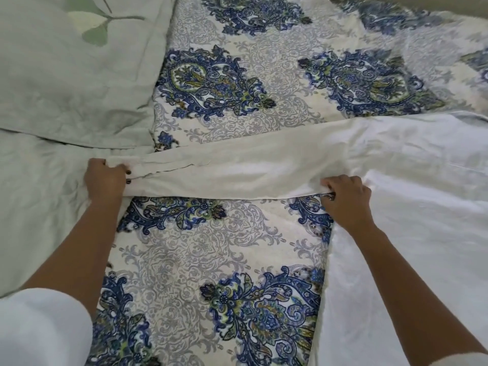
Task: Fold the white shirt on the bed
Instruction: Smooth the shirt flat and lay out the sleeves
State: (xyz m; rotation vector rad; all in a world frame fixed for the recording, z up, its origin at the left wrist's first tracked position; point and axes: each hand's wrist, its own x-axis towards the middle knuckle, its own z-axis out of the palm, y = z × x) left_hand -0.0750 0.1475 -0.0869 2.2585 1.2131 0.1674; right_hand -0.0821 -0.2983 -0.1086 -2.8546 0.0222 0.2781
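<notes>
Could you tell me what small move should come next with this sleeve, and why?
Probably swing the left hand rightward, laying the sleeve over the shirt body. The sleeve is stretched out across the patterned bedspread, the left hand grips its cuff end and the right hand pinches near the shoulder, which could act as the fold's hinge.

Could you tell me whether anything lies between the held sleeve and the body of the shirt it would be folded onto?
Nothing visible does. The left hand and right hand grip the sleeve of the white shirt, whose body lies bare right beside it. The pale green pillow sits off to the other side.
</notes>
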